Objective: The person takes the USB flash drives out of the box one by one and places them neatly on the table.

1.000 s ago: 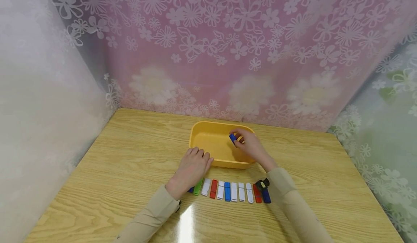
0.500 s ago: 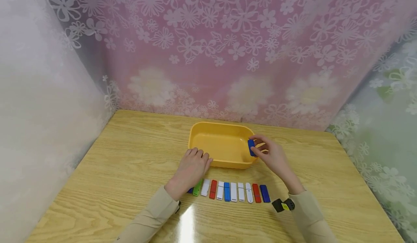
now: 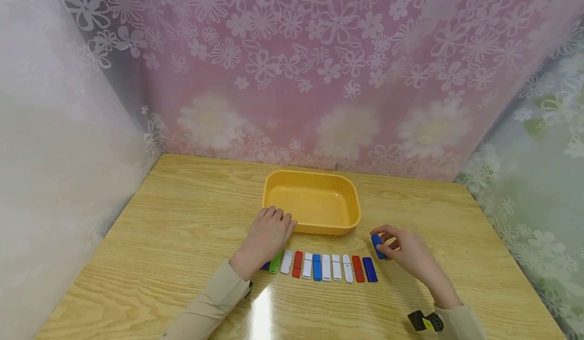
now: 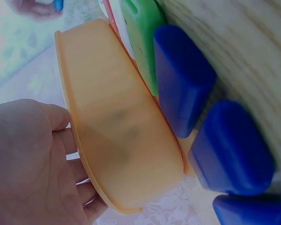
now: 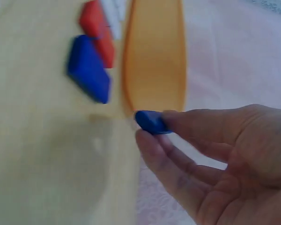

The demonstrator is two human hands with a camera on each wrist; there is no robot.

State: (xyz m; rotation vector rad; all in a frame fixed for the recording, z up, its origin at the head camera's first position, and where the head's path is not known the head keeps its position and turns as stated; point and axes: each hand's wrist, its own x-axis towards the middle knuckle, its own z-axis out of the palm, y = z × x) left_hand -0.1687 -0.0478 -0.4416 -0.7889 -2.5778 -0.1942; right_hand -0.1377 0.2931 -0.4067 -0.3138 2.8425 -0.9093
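Note:
My right hand (image 3: 408, 256) pinches a blue USB flash drive (image 3: 377, 247) between thumb and fingertips, above the table to the right of the row. In the right wrist view that drive (image 5: 152, 122) shows end-on between the fingers. My left hand (image 3: 266, 233) grips the near-left rim of a yellow plastic bin (image 3: 339, 228); its fingers (image 4: 86, 192) curl over the edge in the left wrist view. Nothing lies on the part of the bin floor I see. In front of it runs a row of flash drives, with a dark blue one (image 3: 370, 269) at its right end.
Beside that end drive lies a red drive (image 3: 358, 268); white, light blue and green drives (image 3: 276, 262) continue leftward. Several dark blue drives (image 4: 185, 79) at the left end are mostly hidden under my left forearm in the head view. A flowered curtain (image 3: 292, 76) backs the wooden table (image 3: 191, 193).
My right hand has moved from over the bin, out past its right side and toward me, carrying the blue flash drive. The left hand stays on the rim.

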